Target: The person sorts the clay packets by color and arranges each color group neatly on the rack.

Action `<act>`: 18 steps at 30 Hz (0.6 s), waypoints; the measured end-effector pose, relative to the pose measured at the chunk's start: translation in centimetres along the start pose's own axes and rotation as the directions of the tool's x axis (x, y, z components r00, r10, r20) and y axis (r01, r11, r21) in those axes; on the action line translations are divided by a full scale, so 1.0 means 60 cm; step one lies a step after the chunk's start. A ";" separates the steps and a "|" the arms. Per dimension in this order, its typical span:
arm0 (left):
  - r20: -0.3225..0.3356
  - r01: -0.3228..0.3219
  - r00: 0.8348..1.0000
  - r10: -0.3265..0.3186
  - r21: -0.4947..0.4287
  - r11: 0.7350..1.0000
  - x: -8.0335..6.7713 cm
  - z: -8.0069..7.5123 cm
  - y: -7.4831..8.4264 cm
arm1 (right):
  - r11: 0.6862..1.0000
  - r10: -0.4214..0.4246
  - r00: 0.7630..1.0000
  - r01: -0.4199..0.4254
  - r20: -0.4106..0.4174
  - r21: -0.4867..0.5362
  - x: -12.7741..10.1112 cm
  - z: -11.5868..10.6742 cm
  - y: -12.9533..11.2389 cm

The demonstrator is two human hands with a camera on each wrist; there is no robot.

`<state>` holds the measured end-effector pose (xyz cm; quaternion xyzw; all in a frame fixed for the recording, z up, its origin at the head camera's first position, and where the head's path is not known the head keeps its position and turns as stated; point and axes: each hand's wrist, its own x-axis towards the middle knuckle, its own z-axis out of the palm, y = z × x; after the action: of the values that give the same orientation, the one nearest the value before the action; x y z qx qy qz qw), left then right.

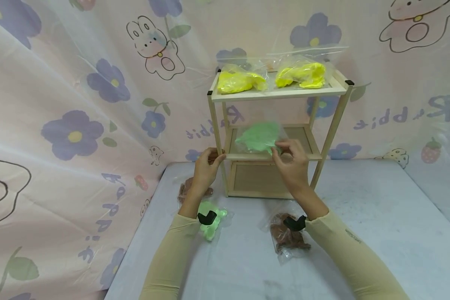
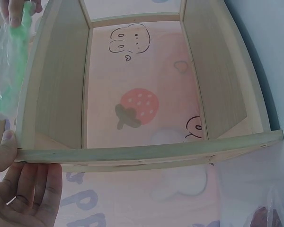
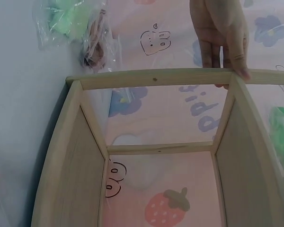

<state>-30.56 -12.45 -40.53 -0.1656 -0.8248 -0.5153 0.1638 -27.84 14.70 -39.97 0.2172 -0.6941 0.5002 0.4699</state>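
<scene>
A three-tier wooden shelf rack [image 1: 331,125] stands on the table. At its left front post, level with the middle tier, my left hand [image 1: 207,171] holds the wood; the left wrist view shows the thumb on one side of the post [image 2: 146,153] and the fingers [image 2: 31,194] on the other. My right hand [image 1: 293,166] pinches a clear plastic bag of green stuff [image 1: 260,136] at its lower right edge, over the front of the middle tier. Whether the bag rests on the tier I cannot tell.
Two bags of yellow stuff [image 1: 241,82] [image 1: 301,76] lie on the top tier. On the table, a green bag [image 1: 210,229] and a brown bag [image 1: 206,191] lie by my left forearm, another brown bag [image 1: 285,233] by my right wrist. A patterned curtain [image 1: 75,179] hangs behind.
</scene>
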 end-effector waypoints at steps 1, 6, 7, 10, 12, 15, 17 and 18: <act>0.000 0.003 1.000 -0.003 0.001 1.000 0.000 0.000 0.000 | 1.000 -0.013 1.000 0.013 0.001 -0.008 0.001 0.004 0.001; 0.000 0.010 1.000 -0.010 0.003 1.000 0.000 0.000 -0.001 | 1.000 -0.013 1.000 0.013 0.028 -0.003 0.001 0.017 0.007; 0.001 0.012 1.000 -0.012 0.005 1.000 0.000 0.000 -0.001 | 1.000 -0.006 0.999 0.006 0.038 0.001 0.001 0.019 0.007; 0.001 0.008 1.000 -0.008 0.008 1.000 0.000 0.000 -0.002 | 1.000 0.010 0.998 -0.011 0.067 0.012 0.001 0.023 0.007; 0.001 0.006 1.000 -0.006 0.008 1.000 0.000 -0.001 -0.003 | 1.000 0.013 0.996 -0.015 0.089 0.015 0.001 0.025 0.006; 0.002 0.004 1.000 -0.004 0.005 1.000 0.001 -0.001 -0.003 | 1.000 0.010 0.994 -0.010 0.112 -0.005 0.001 0.030 0.006; 0.002 0.004 1.000 -0.004 0.006 1.000 0.001 -0.002 -0.003 | 1.000 0.009 0.992 -0.007 0.122 -0.010 0.002 0.034 0.008; 0.001 0.005 1.000 -0.005 0.007 1.000 0.001 -0.002 -0.003 | 1.000 0.008 0.992 -0.007 0.125 -0.014 0.003 0.037 0.008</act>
<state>-30.70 -12.61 -40.62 -0.1632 -0.8270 -0.5128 0.1625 -29.24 12.95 -40.21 0.2422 -0.7263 0.4828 0.4252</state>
